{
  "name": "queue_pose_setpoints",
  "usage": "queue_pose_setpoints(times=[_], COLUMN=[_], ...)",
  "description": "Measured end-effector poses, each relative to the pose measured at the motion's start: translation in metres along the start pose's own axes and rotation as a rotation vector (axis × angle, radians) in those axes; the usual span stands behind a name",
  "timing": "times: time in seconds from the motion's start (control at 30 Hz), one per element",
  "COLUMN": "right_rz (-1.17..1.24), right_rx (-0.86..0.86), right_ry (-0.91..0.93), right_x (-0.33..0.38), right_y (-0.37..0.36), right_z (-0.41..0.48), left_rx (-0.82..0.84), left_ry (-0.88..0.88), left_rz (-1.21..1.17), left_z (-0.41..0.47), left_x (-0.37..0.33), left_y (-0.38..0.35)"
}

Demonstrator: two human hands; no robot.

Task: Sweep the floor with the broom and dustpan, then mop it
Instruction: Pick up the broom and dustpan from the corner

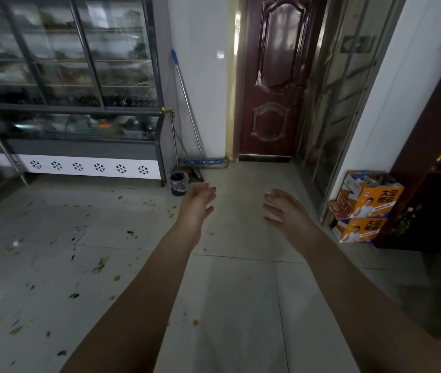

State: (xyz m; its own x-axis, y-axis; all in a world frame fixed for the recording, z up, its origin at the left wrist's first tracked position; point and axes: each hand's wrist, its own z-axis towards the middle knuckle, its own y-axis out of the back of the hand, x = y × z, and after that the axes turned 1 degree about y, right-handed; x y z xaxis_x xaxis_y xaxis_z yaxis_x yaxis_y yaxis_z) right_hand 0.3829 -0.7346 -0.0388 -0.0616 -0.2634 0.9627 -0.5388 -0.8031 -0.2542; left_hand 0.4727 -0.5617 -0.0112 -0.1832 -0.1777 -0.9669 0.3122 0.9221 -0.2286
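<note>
A flat mop (187,103) with a blue-tipped metal handle leans against the white wall, its blue head on the floor. Beside it stand a broom and dustpan (177,141) with thin metal handles and a yellow clip at the top, in the corner by the display fridge. Scraps and leaves litter the grey tiled floor (84,238), mostly at the left. My left hand (197,203) and my right hand (285,211) are stretched forward over the floor, fingers relaxed, both holding nothing, well short of the tools.
A glass display fridge (73,109) fills the left wall. A small black bin (179,183) with a plastic liner stands at its corner. A dark red door (273,76) is straight ahead. Two stacked orange cartons (364,208) and dark furniture stand at the right.
</note>
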Motion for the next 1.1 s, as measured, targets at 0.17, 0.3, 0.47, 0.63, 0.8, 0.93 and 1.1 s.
queue_pose_setpoints(times=[0.17,0.3,0.47,0.63,0.8,0.93,1.1], right_rz=[-0.005,-0.030,-0.045,-0.108,-0.087,-0.076,-0.078], right_rx=[-0.004,0.059,0.083,0.109,0.119,0.118,0.117], right_ry=[0.007,0.002,-0.002,-0.018,-0.029,-0.041,-0.035], right_x=[0.007,0.012,0.026,0.044,0.049,0.053,0.055], right_y=[0.010,0.032,0.061,0.088,0.107,0.110,0.105], right_z=[0.068,0.133,0.229,0.319,0.385,0.443,0.527], left_rx=[0.003,-0.015,-0.051,-0.099,-0.110,-0.119,-0.132], left_ry=[0.002,-0.003,-0.007,0.001,0.011,-0.001,-0.027], left_rz=[0.004,-0.012,-0.005,0.014,0.042,0.063,0.059], left_z=[0.062,0.118,0.195,0.268,0.324,0.380,0.464], left_x=[0.002,0.010,0.018,0.022,0.029,0.028,0.025], left_y=[-0.028,-0.062,-0.114,-0.163,-0.192,-0.208,-0.219])
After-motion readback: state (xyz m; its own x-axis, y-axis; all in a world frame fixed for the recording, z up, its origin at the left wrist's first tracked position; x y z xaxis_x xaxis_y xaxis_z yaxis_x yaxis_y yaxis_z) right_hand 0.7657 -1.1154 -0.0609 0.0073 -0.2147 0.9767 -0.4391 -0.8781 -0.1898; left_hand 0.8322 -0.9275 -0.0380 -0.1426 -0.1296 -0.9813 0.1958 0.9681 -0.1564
